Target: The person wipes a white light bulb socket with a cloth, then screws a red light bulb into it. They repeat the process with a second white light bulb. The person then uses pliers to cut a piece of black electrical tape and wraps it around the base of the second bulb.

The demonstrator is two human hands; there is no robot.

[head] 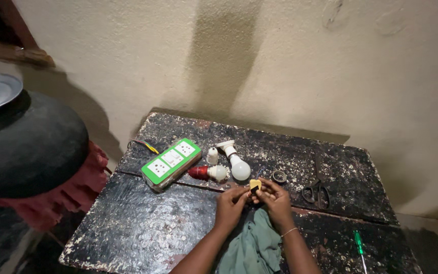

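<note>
Small yellow part point(255, 184) sits just right of frame centre, lower middle, pinched between both hands above the dark table. Looks like a little yellow plastic electrical fitting with a dark patch on its face (too small to tell more). Left hand point(230, 204) comes up from bottom centre, fingertips closed narrow on the part's left side. Right hand point(276, 202) wraps it from the right, fingers curled over the top, thin bracelet at the wrist. Both grips tight on the same piece, so no free hand.

Judgement on doing this well: keep one hand as the steady clamp and let the other do the fine work, hold the part low over the table so anything dropped stays on it, and keep fingertips off the dark face so it stays visible.

Outward from there: green cloth point(253, 246) lies under the forearms at bottom centre. Just above the hands, a white bulb point(240, 169) in a white holder lies tilted, beside a smaller red-based bulb point(209, 173). Small dark ring point(279, 176) just up and right of the hands. Green-and-white socket board point(171, 163) left of centre, wires trailing from its upper end. Scissors point(317, 190) on the right, well apart. Green-handled screwdriver point(359, 245) lower right near the table point(143, 228) edge. Big black round vessel point(26, 144) with a metal lid fills the left side.
</note>
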